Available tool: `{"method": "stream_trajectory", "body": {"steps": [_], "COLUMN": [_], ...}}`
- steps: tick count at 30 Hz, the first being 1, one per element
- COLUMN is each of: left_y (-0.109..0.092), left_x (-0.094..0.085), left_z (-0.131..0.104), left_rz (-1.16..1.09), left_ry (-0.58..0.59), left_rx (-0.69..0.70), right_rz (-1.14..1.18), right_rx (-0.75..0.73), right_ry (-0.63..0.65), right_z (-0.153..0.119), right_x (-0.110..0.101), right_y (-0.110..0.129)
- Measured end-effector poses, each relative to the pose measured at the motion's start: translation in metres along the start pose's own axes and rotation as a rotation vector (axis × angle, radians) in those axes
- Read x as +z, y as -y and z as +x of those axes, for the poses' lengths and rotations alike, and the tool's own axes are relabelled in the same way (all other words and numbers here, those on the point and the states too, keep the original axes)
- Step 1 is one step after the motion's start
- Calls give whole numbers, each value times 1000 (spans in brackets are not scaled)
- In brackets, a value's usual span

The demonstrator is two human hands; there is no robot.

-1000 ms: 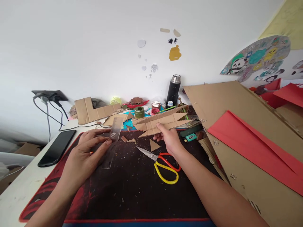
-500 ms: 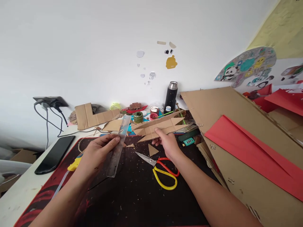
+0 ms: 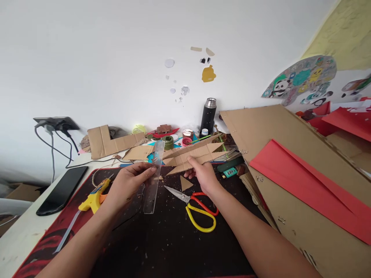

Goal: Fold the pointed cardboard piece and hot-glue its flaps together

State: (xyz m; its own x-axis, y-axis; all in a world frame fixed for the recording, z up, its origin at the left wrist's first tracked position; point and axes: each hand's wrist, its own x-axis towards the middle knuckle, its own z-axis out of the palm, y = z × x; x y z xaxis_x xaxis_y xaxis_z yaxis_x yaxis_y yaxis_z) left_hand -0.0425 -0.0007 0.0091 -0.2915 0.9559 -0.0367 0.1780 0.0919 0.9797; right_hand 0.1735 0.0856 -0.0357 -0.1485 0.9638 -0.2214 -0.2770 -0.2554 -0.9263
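Note:
A clear plastic ruler [image 3: 151,195] is pinched between the thumb and fingers of my left hand [image 3: 131,182], tilted slightly with its top leaning right. My right hand [image 3: 204,175] grips a folded cardboard piece [image 3: 181,159] with pointed ends, thumb on its upper face and fingers underneath. The ruler's upper part is close to the cardboard's left end; whether they touch I cannot tell. Below my right hand, scissors [image 3: 191,204] with one red and one yellow handle lie on the dark mat [image 3: 162,247], blades partly apart. A small cardboard triangle [image 3: 186,183] lies beside the blades.
A yellow glue gun [image 3: 94,199] lies left of my left forearm, near a black phone [image 3: 62,191]. Paint jars [image 3: 168,143] and a black thermos [image 3: 208,117] stand at the back. A large cardboard sheet [image 3: 261,127] with folded red paper [image 3: 304,191] leans at the right.
My left hand has moved right with the ruler, closer to the cardboard piece, and more of the glue gun shows. My right hand keeps its hold on the cardboard.

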Motion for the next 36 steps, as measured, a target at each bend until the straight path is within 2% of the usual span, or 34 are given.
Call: {"method": "stream_trajectory", "body": {"steps": [6, 14, 26, 36], "left_y": [10, 8, 22, 32], "left_x": [8, 15, 14, 9], "left_z": [4, -5, -9, -14], "left_rz": [-65, -146, -225, -148], "left_ry": [41, 47, 132, 199], "left_rx": [1, -5, -68, -80], "right_rz": [-18, -35, -83, -143], "right_rx": [-1, -8, -20, -33], "right_ry": [2, 15, 34, 69], "right_z": [2, 3, 4, 4], "right_x": [0, -1, -1, -2], "right_y": [-2, -5, -8, -12]}}
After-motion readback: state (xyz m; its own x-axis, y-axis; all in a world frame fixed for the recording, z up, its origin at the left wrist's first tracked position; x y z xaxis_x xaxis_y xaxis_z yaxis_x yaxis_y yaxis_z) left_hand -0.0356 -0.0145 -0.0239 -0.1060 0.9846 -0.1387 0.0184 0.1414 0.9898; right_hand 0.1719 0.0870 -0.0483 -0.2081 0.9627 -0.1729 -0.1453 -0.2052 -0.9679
